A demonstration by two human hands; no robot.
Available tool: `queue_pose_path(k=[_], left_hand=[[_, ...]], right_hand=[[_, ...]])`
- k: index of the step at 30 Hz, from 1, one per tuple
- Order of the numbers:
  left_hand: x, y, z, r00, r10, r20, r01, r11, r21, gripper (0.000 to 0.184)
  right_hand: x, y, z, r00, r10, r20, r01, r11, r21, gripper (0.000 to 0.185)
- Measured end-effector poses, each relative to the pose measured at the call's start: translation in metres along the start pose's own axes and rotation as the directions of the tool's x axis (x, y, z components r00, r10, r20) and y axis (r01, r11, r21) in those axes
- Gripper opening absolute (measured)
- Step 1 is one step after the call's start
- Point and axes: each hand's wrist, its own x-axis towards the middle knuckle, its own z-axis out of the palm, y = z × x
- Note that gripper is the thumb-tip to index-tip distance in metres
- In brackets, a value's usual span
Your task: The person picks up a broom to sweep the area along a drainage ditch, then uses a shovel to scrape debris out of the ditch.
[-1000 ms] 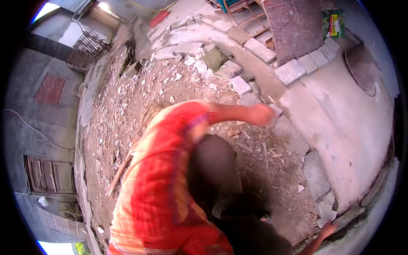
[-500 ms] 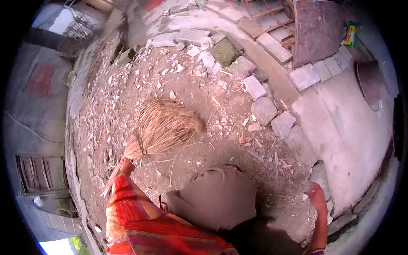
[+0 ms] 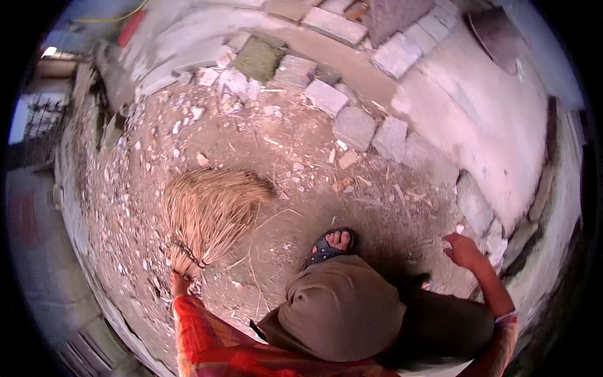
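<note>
A straw broom (image 3: 217,210) lies with its bristles fanned out over the dirt ground, pointing up and to the right. Just below its dark binding, my left hand (image 3: 180,284) is wrapped around the gathered stalks. Out to the right, my right hand (image 3: 463,252) hangs over the ground with loosely bent fingers and nothing in it. Beneath the broom is bare earth scattered with small stones and straw bits. Between my hands, my sandaled foot (image 3: 335,242) shows in front of my covered knee (image 3: 345,308).
A curved row of stone blocks (image 3: 355,128) borders the dirt, with a mossy block (image 3: 259,60) among them. Beyond it runs a pale concrete slab (image 3: 483,125) carrying a dark round basin (image 3: 496,38). An orange brick fragment (image 3: 342,184) lies near the blocks. A grey wall stands at the left.
The view has turned and shifted forward. The broom and my left hand now appear lower and further left, the broom's bristles pointing more upward. My sandaled foot has come into sight.
</note>
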Motion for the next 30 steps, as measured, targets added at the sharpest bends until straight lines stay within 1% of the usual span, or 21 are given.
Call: queue_pose_path(k=[1, 2, 3, 4, 6, 7, 8, 9, 10, 13, 14, 15, 17, 19, 20, 21, 25, 27, 28, 29, 30], left_hand=[[0.0, -0.012, 0.001, 0.993, 0.107, -0.05, -0.108, 0.994, -0.017, 0.093], [0.01, -0.027, 0.017, 0.98, 0.141, -0.14, -0.134, 0.989, 0.059, 0.089], [0.025, -0.036, 0.028, 0.956, 0.183, -0.228, -0.155, 0.979, 0.135, 0.086], [0.02, -0.029, 0.017, 0.987, 0.114, -0.117, -0.111, 0.993, 0.034, 0.079], [-0.002, -0.005, -0.007, 0.965, 0.222, -0.136, -0.208, 0.972, 0.108, 0.07], [-0.012, 0.007, -0.018, 0.983, 0.143, -0.119, -0.131, 0.986, 0.107, 0.069], [0.002, -0.014, -0.005, 0.923, 0.299, -0.242, -0.271, 0.952, 0.142, 0.068], [-0.007, -0.006, -0.012, 0.929, 0.3, -0.216, -0.258, 0.945, 0.201, 0.065], [-0.017, 0.0, -0.018, 0.904, 0.376, -0.201, -0.325, 0.913, 0.246, 0.063], [-0.046, 0.021, -0.026, 0.847, 0.492, -0.2, -0.442, 0.862, 0.249, 0.057], [-0.06, 0.032, -0.036, 0.899, 0.423, -0.118, -0.391, 0.893, 0.223, 0.056], [-0.06, 0.03, -0.032, 0.865, 0.484, -0.134, -0.453, 0.867, 0.207, 0.058], [-0.087, 0.054, -0.047, 0.925, 0.373, -0.077, -0.352, 0.914, 0.202, 0.061], [-0.104, 0.066, -0.056, 0.939, 0.342, -0.041, -0.337, 0.936, 0.104, 0.062], [-0.078, 0.033, -0.035, 0.901, 0.422, -0.1, -0.409, 0.903, 0.131, 0.063], [-0.08, 0.03, -0.041, 0.899, 0.423, -0.116, -0.408, 0.903, 0.132, 0.063], [-0.129, 0.035, -0.083, 0.914, 0.405, 0.003, -0.405, 0.914, -0.01, 0.059], [-0.149, 0.034, -0.096, 0.916, 0.397, 0.052, -0.392, 0.916, -0.09, 0.058], [-0.139, 0.012, -0.088, 0.911, 0.412, 0.018, -0.41, 0.909, -0.078, 0.05], [-0.102, -0.034, -0.07, 0.934, 0.356, 0.006, -0.352, 0.925, -0.145, 0.048], [-0.118, -0.029, -0.076, 0.939, 0.343, -0.041, -0.345, 0.928, -0.139, 0.046]], right_hand=[[-0.002, -0.002, 0.0, 0.999, 0.029, 0.029, -0.029, 0.999, 0.026, 0.033], [-0.001, 0.007, 0.012, 1.0, 0.012, 0.017, -0.012, 1.0, -0.011, 0.033], [-0.002, 0.002, 0.005, 0.995, 0.038, 0.093, -0.036, 0.999, -0.016, 0.034], [-0.002, 0.005, 0.007, 0.994, 0.05, 0.101, -0.048, 0.998, -0.028, 0.035], [-0.004, 0.002, 0.004, 0.992, 0.084, 0.09, -0.08, 0.996, -0.042, 0.035], [-0.004, -0.002, 0.001, 0.993, 0.089, 0.083, -0.085, 0.995, -0.053, 0.035], [-0.005, 0.001, 0.003, 0.997, 0.055, 0.057, -0.052, 0.997, -0.051, 0.035], [-0.005, -0.006, -0.002, 0.991, 0.1, 0.086, -0.095, 0.994, -0.062, 0.034], [-0.004, -0.014, -0.008, 0.987, 0.123, 0.106, -0.114, 0.99, -0.089, 0.032], [-0.007, -0.02, -0.011, 0.999, 0.034, 0.024, -0.032, 0.998, -0.054, 0.028], [-0.008, -0.023, -0.012, 0.999, 0.035, 0.01, -0.034, 0.999, -0.041, 0.028], [-0.01, -0.025, -0.011, 1.0, -0.003, -0.029, 0.003, 1.0, -0.028, 0.026], [-0.014, -0.025, -0.009, 0.996, -0.038, -0.085, 0.038, 0.999, -0.003, 0.024], [-0.018, -0.019, -0.007, 0.996, -0.068, -0.062, 0.067, 0.998, -0.018, 0.022], [-0.021, -0.016, -0.007, 0.995, -0.071, -0.074, 0.07, 0.997, -0.011, 0.022], [-0.023, -0.012, -0.01, 0.995, -0.078, -0.057, 0.077, 0.997, -0.026, 0.021], [-0.018, 0.036, -0.011, 0.997, -0.065, -0.052, 0.061, 0.996, -0.065, 0.02], [-0.006, 0.066, -0.02, 0.992, -0.036, -0.12, 0.029, 0.997, -0.066, 0.02], [0.001, 0.08, -0.026, 0.986, 0.008, -0.167, -0.019, 0.998, -0.063, 0.021], [0.007, 0.09, -0.034, 0.982, -0.009, -0.188, -0.004, 0.998, -0.068, 0.021], [0.011, 0.099, -0.043, 0.961, 0.001, -0.277, 0.0, 1.0, 0.005, 0.022]])
